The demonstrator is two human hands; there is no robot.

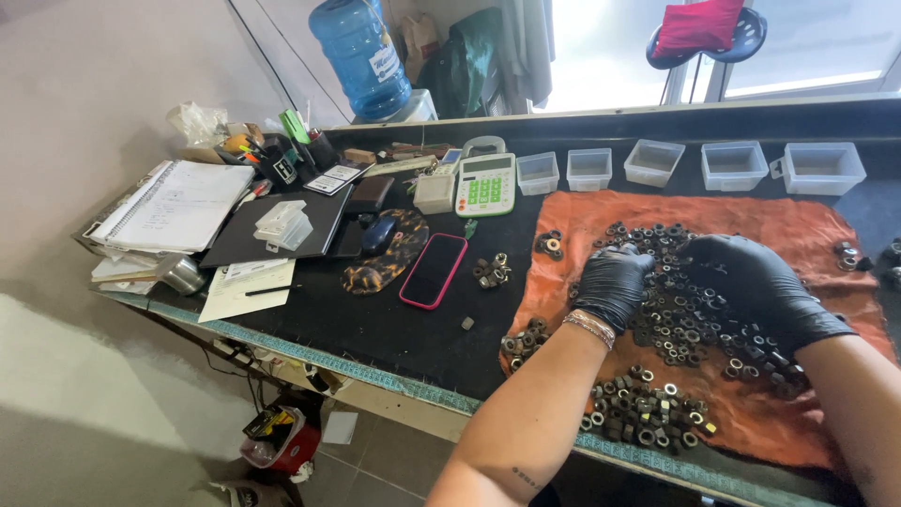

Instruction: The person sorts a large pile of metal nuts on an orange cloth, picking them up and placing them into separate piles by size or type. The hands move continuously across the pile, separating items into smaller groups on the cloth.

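Black-gloved left hand [610, 282] and right hand [751, 282] rest curled, palms down, on main nut pile [685, 314] mid orange cloth [751, 225]; whether either holds nuts, cannot tell. Risk: sweeping motion merges small sorted heap [648, 418] near table edge [394, 376], or rolls nuts off.

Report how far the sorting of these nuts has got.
Done: small groups of nuts sit apart from the main pile, one by the phone, one at the cloth's left edge and a larger one at the front. In hand: the left hand and right hand, both gloved, rest on the big pile. Left: most nuts lie unsorted, and the clear bins look empty.
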